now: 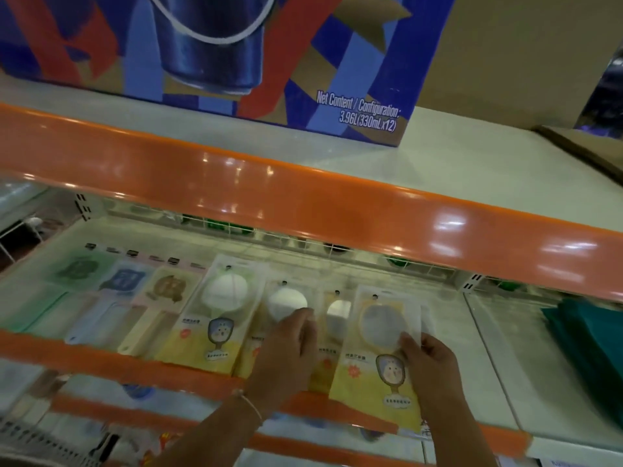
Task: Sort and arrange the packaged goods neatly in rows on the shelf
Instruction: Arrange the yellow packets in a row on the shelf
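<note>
A person stands at a shelf [488, 348] in the middle of the frame, where flat packs lie side by side in a row. The right hand [429, 360] pinches the edge of a yellow pack [377, 345] at the lower middle, probably to slide it straight beside the others. The left hand [290, 345] rests with bent fingers on the next pack [286, 303], maybe to keep it from sliding; I cannot tell if it grips. The yellow pack lies flat. Its long side runs from the front edge to the back, tipped a little, with its hang hole at the far end. Green, blue and tan packs [118, 281] lie at the left.
</note>
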The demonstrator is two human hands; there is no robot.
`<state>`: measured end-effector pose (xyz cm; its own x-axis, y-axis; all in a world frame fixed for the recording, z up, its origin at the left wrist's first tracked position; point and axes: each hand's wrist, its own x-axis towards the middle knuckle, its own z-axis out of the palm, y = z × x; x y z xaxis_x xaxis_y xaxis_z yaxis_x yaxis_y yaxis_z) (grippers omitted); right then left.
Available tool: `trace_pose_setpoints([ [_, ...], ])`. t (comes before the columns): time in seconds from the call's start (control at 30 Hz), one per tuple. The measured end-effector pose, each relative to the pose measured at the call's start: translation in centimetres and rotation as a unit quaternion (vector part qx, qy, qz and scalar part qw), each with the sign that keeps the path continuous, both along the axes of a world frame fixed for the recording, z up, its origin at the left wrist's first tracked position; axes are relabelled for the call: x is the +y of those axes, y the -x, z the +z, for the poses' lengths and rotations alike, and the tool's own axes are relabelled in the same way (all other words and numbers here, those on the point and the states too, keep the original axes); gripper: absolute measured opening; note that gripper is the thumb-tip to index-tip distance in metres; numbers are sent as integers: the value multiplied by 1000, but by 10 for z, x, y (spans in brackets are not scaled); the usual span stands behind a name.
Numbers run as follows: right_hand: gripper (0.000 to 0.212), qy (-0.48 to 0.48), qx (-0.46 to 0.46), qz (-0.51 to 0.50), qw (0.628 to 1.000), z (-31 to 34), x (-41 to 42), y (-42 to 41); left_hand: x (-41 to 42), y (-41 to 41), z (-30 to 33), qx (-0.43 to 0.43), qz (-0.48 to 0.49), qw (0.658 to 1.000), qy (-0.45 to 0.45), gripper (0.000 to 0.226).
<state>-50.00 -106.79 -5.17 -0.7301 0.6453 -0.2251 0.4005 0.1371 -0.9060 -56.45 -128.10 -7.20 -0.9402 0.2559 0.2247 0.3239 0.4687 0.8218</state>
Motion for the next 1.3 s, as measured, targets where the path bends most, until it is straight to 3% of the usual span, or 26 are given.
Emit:
trace_pose_setpoints([
  [0.13,20,-36,-10,1,999,-4,7,17,-9,6,-31,124,-31,979,159,22],
  [0.2,20,-50,-23,20,998,-6,5,29,-10,7,-42,145,-35,964,220,37],
  [0.3,25,-69,-34,52,996,-11,-3,44,-8,6,-45,168,-51,949,263,42],
  [0.47,22,-164,-74,88,980,-26,-11,58,-10,7,-50,163,-53,943,284,43],
  [0.6,42,-275,-111,85,951,-45,-13,56,-9,7,-50,176,-64,935,301,39],
  [0.73,31,-432,-119,116,886,-60,-24,39,-8,8,-52,181,-61,938,288,36],
  [0.87,46,-490,-71,92,864,-59,-41,25,-8,9,-55,182,-57,940,284,34],
  [1.03,62,-462,-75,160,869,-64,-44,24,-8,10,-57,175,-52,940,288,34],
  [1.3,61,-451,-75,188,869,-68,-47,22,-8,10,-56,182,-55,939,286,33],
])
